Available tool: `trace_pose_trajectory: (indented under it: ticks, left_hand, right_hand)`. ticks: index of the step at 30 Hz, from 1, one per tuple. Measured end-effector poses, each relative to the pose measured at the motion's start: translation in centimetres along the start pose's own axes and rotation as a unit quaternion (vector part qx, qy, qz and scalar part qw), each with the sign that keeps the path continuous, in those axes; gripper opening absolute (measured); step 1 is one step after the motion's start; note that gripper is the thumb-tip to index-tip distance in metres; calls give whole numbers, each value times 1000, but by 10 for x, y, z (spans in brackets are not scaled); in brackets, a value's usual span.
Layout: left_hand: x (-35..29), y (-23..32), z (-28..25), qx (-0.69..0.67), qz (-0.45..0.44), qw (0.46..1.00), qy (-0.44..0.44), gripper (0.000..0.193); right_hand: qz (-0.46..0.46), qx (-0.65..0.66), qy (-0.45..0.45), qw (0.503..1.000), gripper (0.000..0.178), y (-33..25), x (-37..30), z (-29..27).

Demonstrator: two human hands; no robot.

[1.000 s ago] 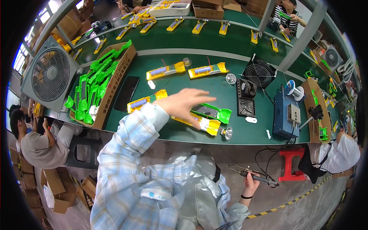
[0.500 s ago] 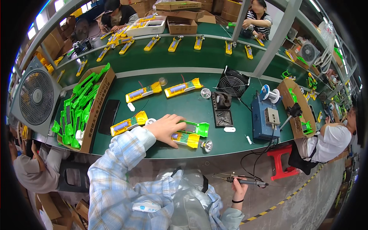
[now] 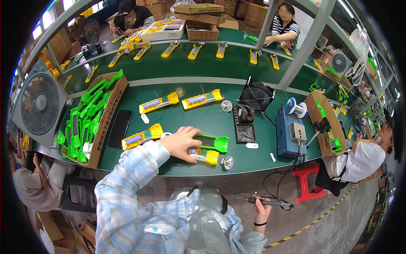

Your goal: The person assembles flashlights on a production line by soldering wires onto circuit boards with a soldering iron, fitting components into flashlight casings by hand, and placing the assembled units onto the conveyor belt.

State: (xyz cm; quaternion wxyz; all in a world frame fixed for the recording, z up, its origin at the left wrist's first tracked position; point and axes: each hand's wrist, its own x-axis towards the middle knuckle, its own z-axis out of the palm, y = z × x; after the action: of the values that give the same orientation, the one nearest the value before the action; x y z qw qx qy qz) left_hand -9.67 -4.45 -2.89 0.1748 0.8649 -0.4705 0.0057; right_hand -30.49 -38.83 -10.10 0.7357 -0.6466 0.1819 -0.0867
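Observation:
My left hand is curled over a yellow flashlight body at the bench's front edge, gripping it; its fingers hide much of the inside. A green plastic cover lies against the body's far side, partly under the same fingers. A round reflector lamp hangs at the body's right end. Below the bench edge, my right hand is closed round a soldering iron, its tip pointing left. Another yellow flashlight body lies just left of my left hand.
A carton of green covers and a large fan stand left. A blue soldering unit with a solder spool, a black tray and a small black fan stand right. Co-workers sit around, near a red stool.
The green cover and the flashlight body's lamp end have shifted slightly under my left hand. My right hand has moved a little left and down with the soldering iron.

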Motion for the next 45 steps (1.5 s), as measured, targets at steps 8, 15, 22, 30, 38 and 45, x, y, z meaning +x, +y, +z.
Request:
trace_pose_trajectory:
  ticks: [8,15,22,30,38,45]
  left_hand:
    - [1,-3,-1,-24,-25,999,0,39]
    - [-1,-13,-4,-82,-62,994,37,37]
    - [13,-24,-13,-431,-236,864,106,36]
    - [41,-64,-34,-601,-268,713,242,45]
    - [126,-166,-98,-462,-266,800,275,40]
    - [180,-290,-97,-362,-341,840,220,44]
  right_hand:
    - [-17,-22,6,1000,15,3,1,-1]
    - [-3,2,7,1000,15,3,7,8]
    - [26,28,19,999,15,7,12,7]
    - [36,24,36,998,15,0,17,-1]
    - [68,58,56,994,15,4,25,-2]
    - [122,18,83,989,17,-19,35,10]
